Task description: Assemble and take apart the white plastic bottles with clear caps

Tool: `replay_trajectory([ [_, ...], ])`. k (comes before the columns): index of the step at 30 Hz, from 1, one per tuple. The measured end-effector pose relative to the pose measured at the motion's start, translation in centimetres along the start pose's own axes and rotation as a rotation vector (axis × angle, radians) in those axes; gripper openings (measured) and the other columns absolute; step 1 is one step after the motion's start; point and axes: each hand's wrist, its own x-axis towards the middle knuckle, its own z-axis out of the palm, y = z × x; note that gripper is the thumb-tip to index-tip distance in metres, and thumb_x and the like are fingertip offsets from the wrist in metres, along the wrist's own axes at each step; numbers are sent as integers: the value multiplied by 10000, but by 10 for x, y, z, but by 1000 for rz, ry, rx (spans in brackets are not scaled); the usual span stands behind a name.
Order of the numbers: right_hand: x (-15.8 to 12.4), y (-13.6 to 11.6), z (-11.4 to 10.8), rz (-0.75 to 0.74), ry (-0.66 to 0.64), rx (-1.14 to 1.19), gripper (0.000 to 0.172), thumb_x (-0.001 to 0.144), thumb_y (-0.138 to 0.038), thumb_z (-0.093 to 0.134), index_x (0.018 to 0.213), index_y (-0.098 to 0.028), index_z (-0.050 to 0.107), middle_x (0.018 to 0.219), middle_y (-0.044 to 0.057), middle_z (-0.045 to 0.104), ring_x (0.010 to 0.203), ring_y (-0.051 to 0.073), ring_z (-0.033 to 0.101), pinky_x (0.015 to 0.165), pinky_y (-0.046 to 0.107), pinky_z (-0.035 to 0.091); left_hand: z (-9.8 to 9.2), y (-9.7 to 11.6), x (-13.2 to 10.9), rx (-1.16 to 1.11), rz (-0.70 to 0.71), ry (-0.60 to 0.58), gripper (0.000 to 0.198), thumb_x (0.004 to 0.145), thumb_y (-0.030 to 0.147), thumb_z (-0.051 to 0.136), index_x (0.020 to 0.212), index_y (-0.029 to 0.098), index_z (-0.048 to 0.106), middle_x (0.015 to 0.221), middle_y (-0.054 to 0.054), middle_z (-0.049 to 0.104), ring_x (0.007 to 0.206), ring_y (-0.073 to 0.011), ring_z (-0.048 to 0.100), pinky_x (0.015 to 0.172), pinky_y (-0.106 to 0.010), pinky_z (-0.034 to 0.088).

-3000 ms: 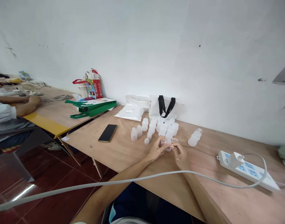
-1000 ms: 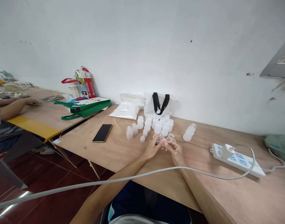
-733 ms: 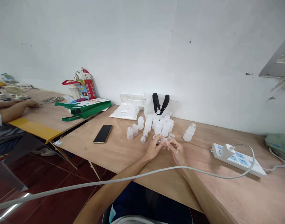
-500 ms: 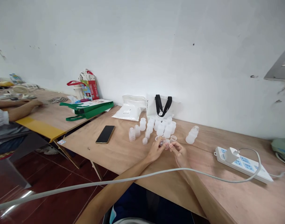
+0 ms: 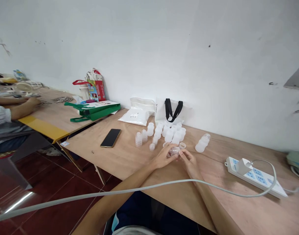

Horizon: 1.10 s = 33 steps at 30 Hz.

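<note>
Both hands meet over the near side of the bottle group. My left hand [image 5: 164,157] curls its thumb and fingers around a clear, rounded plastic piece [image 5: 174,150]; its exact kind is partly hidden. From the other side, my right hand [image 5: 189,161] pinches the piece's right end with thumb and fingertips. Just behind stand several frosted white small bottles [image 5: 169,136], with a translucent ring [image 5: 182,145] at their near edge. Left of them are stacked clear dome caps [image 5: 139,139] and small stacked rings [image 5: 152,147]. A capped bottle [image 5: 202,143] lies apart at right.
A black phone [image 5: 110,137] lies left on the wooden table [image 5: 129,160]. White packages [image 5: 137,112] and a black-handled bag [image 5: 161,112] rest against the wall. A power strip [image 5: 256,176] is at right; its cable [image 5: 139,188] crosses before my arms. A co-worker's hand [image 5: 33,101] is far left.
My left hand has opened wider around the clear piece, and more of it now shows between my hands. The right fingertips stay close to it. The view has shifted slightly.
</note>
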Motion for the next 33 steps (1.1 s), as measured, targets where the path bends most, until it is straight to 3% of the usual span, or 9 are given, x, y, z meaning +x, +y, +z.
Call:
replay_trajectory([
  [4, -1, -1, 10, -25, -28, -65, 424, 817, -667, 712, 913, -254, 698, 806, 34, 698, 740, 233, 646, 784, 386, 521, 1, -7, 1, -11, -143, 53, 433, 1008, 503, 503, 1347, 240, 560, 1259, -76, 646, 1052, -212, 622, 901, -334, 502],
  [8, -2, 0, 16, 37, -61, -16, 437, 803, -660, 726, 934, -244, 713, 731, 21, 648, 647, 199, 596, 656, 352, 512, 0, -13, 2, 52, -196, 52, 394, 1008, 530, 484, 1206, 220, 627, 1091, -34, 698, 904, -185, 635, 823, -302, 500],
  [14, -1, 3, 16, 168, -38, 290, 441, 737, -624, 796, 838, -217, 663, 800, 25, 621, 622, 159, 573, 483, 274, 442, 0, -2, -1, 166, -113, -2, 388, 1010, 536, 475, 1253, 272, 622, 1243, -60, 654, 1097, -230, 621, 899, -319, 495],
  [17, -1, 3, 16, 126, -50, 244, 427, 754, -629, 784, 830, -233, 644, 769, 16, 604, 624, 169, 567, 512, 297, 462, -1, 3, -1, 157, -112, -10, 427, 1002, 561, 471, 1298, 282, 603, 1269, -62, 640, 1075, -227, 626, 857, -306, 507],
  [19, -2, 3, 16, 86, -65, 163, 418, 775, -648, 757, 824, -246, 651, 716, 8, 597, 632, 187, 571, 568, 324, 484, -1, 2, 0, 149, -158, 21, 454, 994, 570, 477, 1318, 273, 587, 1170, -49, 679, 945, -209, 641, 809, -301, 506],
  [24, -2, 5, 16, -8, -74, 42, 394, 814, -646, 726, 822, -255, 679, 644, -5, 611, 643, 202, 583, 694, 358, 491, -1, -5, 2, 114, -246, 96, 389, 974, 571, 506, 1060, 225, 661, 814, 15, 662, 690, -149, 550, 674, -262, 431],
  [33, 0, 14, 17, -26, 25, 84, 391, 785, -648, 737, 746, -268, 652, 631, 2, 578, 623, 214, 551, 633, 367, 470, 6, -12, 3, -22, -211, 145, 397, 953, 581, 531, 1038, 199, 597, 867, 6, 641, 730, -140, 532, 671, -250, 418],
])
